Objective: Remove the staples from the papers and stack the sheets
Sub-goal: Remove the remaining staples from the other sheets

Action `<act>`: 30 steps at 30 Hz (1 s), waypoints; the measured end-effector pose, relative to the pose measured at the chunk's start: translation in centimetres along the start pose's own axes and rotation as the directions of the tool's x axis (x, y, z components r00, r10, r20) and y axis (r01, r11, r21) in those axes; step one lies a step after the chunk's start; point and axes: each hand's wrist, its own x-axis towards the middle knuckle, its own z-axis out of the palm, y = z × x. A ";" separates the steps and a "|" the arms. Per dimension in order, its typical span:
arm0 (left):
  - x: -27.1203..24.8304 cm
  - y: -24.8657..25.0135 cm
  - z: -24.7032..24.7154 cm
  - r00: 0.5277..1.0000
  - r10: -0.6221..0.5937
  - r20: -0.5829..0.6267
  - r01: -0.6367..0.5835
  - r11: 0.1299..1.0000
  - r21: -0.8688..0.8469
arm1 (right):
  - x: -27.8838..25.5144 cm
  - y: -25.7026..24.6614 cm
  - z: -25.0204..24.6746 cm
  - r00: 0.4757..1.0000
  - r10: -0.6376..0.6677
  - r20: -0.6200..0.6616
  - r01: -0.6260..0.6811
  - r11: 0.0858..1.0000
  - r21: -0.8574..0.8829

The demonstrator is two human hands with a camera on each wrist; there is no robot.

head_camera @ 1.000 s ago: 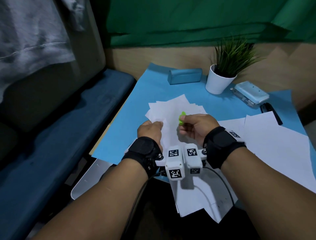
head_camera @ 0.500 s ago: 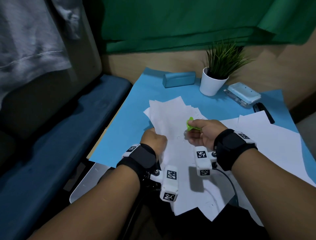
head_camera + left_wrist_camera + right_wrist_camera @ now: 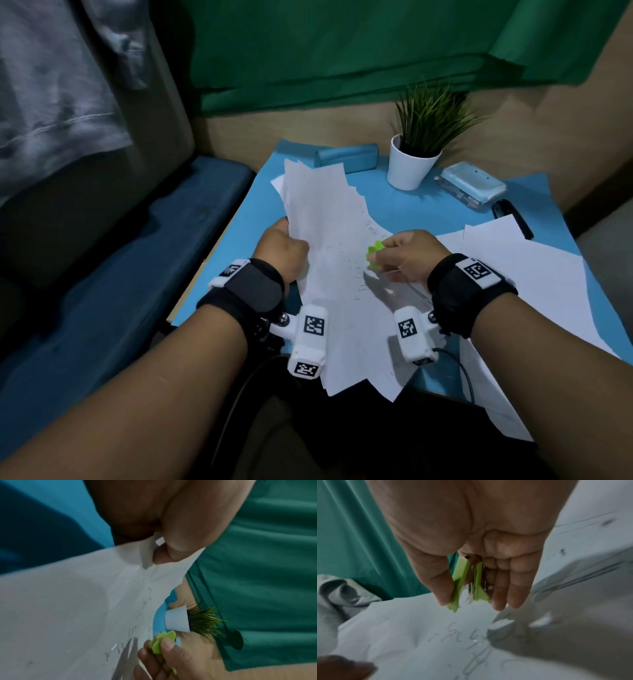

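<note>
My left hand (image 3: 284, 246) pinches the left edge of a white sheet (image 3: 329, 240) with faint handwriting and holds it lifted and tilted above the pile; the left wrist view shows my thumb (image 3: 180, 545) pressing the sheet's corner (image 3: 120, 601). My right hand (image 3: 407, 255) grips a lime-green staple remover (image 3: 375, 255) between thumb and fingers, just right of the lifted sheet. In the right wrist view the staple remover (image 3: 464, 582) points its metal claws down at the paper (image 3: 419, 635). More white sheets (image 3: 513, 291) lie spread to the right on the blue mat (image 3: 239, 219).
At the back of the mat stand a white potted plant (image 3: 412, 161), a teal pouch (image 3: 349, 159), a light-blue stapler (image 3: 472, 185) and a black object (image 3: 510, 216). A dark blue cushioned seat (image 3: 120, 274) runs along the left. Green cloth (image 3: 342, 51) hangs behind.
My left hand has lifted the top sheet up and away from me so it stands tilted. My right hand with the staple remover has shifted right and slightly toward me.
</note>
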 end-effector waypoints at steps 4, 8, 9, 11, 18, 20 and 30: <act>0.7 3.1 -1.8 0.989 0.149 -0.009 -0.145 0.976 0.163 | 0.3 0.0 -1.1 0.998 -0.013 -0.061 0.011 0.999 -0.035; 0.7 6.5 -3.8 0.973 0.230 -0.001 -0.218 0.923 0.316 | -0.1 0.0 -1.6 0.996 -0.029 -0.090 0.024 0.998 -0.049; 0.5 7.5 -4.2 0.972 0.237 0.004 -0.224 0.916 0.333 | -0.2 0.0 -1.5 0.995 -0.034 -0.091 0.030 0.998 -0.048; 0.2 9.4 -5.0 0.966 0.259 0.016 -0.244 0.884 0.399 | -0.5 -0.1 -1.3 0.996 -0.047 -0.081 0.041 0.997 -0.063; 0.3 13.2 -5.7 0.934 0.353 0.061 -0.318 0.738 0.595 | -1.1 -0.6 -1.2 0.992 -0.105 -0.069 0.095 0.986 -0.139; 0.3 13.8 -5.7 0.921 0.385 0.065 -0.331 0.682 0.652 | -1.2 -0.8 -1.3 0.990 -0.122 -0.070 0.112 0.985 -0.130; 0.1 16.6 -5.4 0.827 0.544 0.144 -0.438 0.462 0.771 | -1.3 -0.6 -1.8 0.978 -0.179 -0.105 0.160 0.973 -0.166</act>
